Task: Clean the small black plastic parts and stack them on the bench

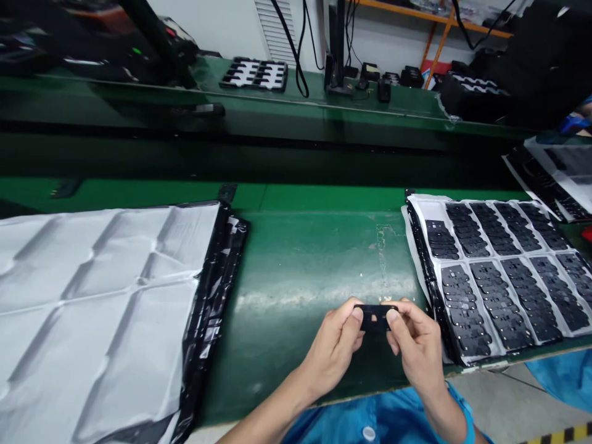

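A small flat black plate (pixel 374 318) with cut-outs is held level between my two hands, over the green table near its front edge. My left hand (pixel 337 339) pinches its left end between thumb and fingers. At the opposite end, my right hand (pixel 414 339) grips it the same way. Just right of my right hand lies a tray (pixel 437 268) lined with white sheet, its compartments filled with rows of similar black plates (pixel 502 302). To the left, a stack of black trays (pixel 210 314) is covered by a white sheet (pixel 134 333) moulded into compartments.
Behind the green table (pixel 287 265) runs a dark conveyor-like strip (pixel 277 151). A raised shelf beyond carries a tray of white pieces (pixel 254 74), a dark post (pixel 337 55) and hanging cables (pixel 296 49). More wrapped trays (pixel 555 172) lie at the far right.
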Demonstrator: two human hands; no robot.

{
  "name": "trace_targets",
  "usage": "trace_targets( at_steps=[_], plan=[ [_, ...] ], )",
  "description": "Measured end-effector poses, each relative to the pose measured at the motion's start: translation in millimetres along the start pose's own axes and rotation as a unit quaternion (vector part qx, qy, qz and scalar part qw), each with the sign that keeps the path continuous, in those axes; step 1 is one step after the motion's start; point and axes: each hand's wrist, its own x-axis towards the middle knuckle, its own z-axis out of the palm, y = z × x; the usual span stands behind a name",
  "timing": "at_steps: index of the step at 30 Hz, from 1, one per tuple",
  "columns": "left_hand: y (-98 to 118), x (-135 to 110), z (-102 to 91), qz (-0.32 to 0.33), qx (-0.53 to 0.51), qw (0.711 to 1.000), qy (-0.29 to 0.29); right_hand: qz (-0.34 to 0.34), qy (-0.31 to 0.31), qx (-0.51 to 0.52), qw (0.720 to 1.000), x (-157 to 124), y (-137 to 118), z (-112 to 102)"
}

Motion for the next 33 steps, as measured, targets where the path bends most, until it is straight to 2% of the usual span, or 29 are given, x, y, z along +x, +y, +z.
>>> trace_targets(
  at_steps=[4,13,18,21,24,27,33],
  plan=[
    [0,-4,-2.6,0.001,0.003,1.0,-0.016,0.006,0.004,0.002,1.0,-1,4,1],
    [-5,-3,-4.1,-0.004,-0.007,1.0,0.016,-0.037,-0.003,-0.032,0.999,-5,3,3],
    [3,-3,-3.9,-0.082,-0.054,0.994,0.041,-0.09,-0.018,-0.109,0.99,-11,7,0],
    [10,-1,-3.7,-0.127,-0.042,0.988,0.071,-0.093,-0.043,-0.12,0.987,-11,7,-2],
    [16,1,-2.2,-0.149,-0.031,0.984,0.096,-0.063,-0.07,-0.092,0.991,-8,4,-3],
    [18,-1,1.0,-0.154,-0.005,0.982,0.11,0.001,-0.081,-0.023,0.996,-3,2,-2],
    [11,-17,3.6,-0.097,0.028,0.994,0.049,0.093,-0.034,0.064,0.993,-1,3,3]
  ],
)
